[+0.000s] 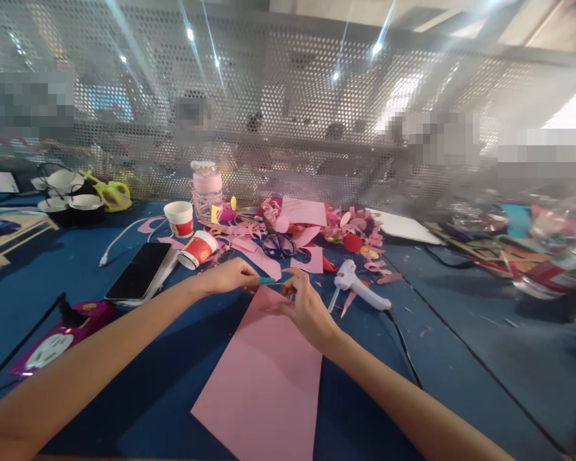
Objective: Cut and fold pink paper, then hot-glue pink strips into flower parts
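My left hand (235, 275) is closed in a pinch on a small teal stick-like thing (267, 280), too small to name exactly. A thin pale line runs from its tip toward my right hand (304, 304). That hand's fingers are curled over the upper end of a pink paper sheet (269, 378); what they grip is hidden. The sheet lies at a slant on the blue table (139, 397), below both hands. Just right of my right hand rests a white glue gun (360, 287) with a black cord.
Pink paper scraps (254, 250) and blue-handled scissors (278, 245) lie behind my hands. Two paper cups (178, 218), a phone (141, 270) and a purple power strip (57, 342) are at left. A pink-banded bottle (207, 186) stands before the perforated metal screen (288, 83).
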The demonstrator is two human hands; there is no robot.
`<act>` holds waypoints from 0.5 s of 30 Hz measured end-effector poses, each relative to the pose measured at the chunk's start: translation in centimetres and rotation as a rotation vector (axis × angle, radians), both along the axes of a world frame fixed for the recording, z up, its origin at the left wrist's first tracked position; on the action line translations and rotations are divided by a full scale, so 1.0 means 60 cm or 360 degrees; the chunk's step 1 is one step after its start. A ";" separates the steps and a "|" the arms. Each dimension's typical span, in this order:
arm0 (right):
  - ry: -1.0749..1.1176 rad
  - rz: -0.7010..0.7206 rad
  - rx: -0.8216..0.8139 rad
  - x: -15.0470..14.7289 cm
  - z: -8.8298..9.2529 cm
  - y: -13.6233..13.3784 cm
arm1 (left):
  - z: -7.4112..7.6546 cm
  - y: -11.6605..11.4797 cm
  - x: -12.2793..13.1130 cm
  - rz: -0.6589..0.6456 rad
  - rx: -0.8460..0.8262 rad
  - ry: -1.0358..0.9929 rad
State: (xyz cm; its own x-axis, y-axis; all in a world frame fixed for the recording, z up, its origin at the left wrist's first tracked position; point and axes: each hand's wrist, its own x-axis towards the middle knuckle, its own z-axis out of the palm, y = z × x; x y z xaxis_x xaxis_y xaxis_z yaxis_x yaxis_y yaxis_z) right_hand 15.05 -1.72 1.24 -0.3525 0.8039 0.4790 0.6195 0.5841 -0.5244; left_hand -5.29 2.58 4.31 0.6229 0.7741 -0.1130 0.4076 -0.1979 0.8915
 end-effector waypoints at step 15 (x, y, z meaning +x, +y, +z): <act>0.0077 0.0033 -0.0151 -0.005 0.020 -0.005 | 0.020 -0.015 0.007 0.0081 0.0353 0.0288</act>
